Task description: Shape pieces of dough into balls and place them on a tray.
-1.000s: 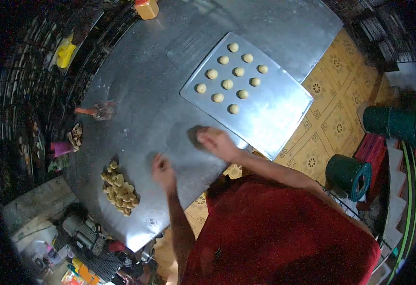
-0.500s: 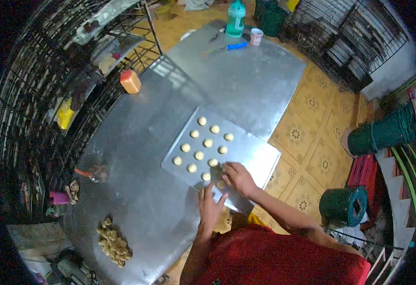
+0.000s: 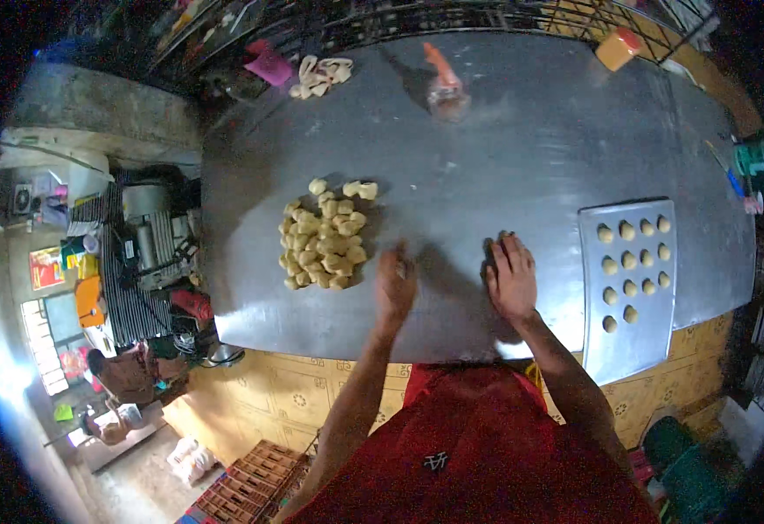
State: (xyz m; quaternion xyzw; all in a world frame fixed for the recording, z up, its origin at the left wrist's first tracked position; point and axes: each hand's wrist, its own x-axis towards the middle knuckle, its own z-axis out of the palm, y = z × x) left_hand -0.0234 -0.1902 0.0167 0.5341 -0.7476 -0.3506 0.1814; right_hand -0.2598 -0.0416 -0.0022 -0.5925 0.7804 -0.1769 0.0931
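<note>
A pile of pale dough pieces (image 3: 321, 240) lies on the metal table (image 3: 487, 175) to the left of my hands. My left hand (image 3: 397, 284) is over the table just right of that pile. Its fingers are smeared by motion, so whether they hold anything is unclear. Flat against the tabletop, my right hand (image 3: 512, 279) has its fingers stretched out, with nothing visible under them. Further right lies a metal tray (image 3: 626, 345) with several round dough balls (image 3: 629, 260) set in rows across its far part.
Toward the far edge stand a clear container with an orange-red top (image 3: 446, 92), a pink cup (image 3: 268, 65), some crumpled pale cloth (image 3: 321, 77) and an orange jar with a red lid (image 3: 618, 50). A blue-handled tool (image 3: 735, 182) is at far right. People sit at lower left.
My view has swung left, from the tray to the dough pile. Both hands have come off the tray and are now over the bare tabletop between it and the pile.
</note>
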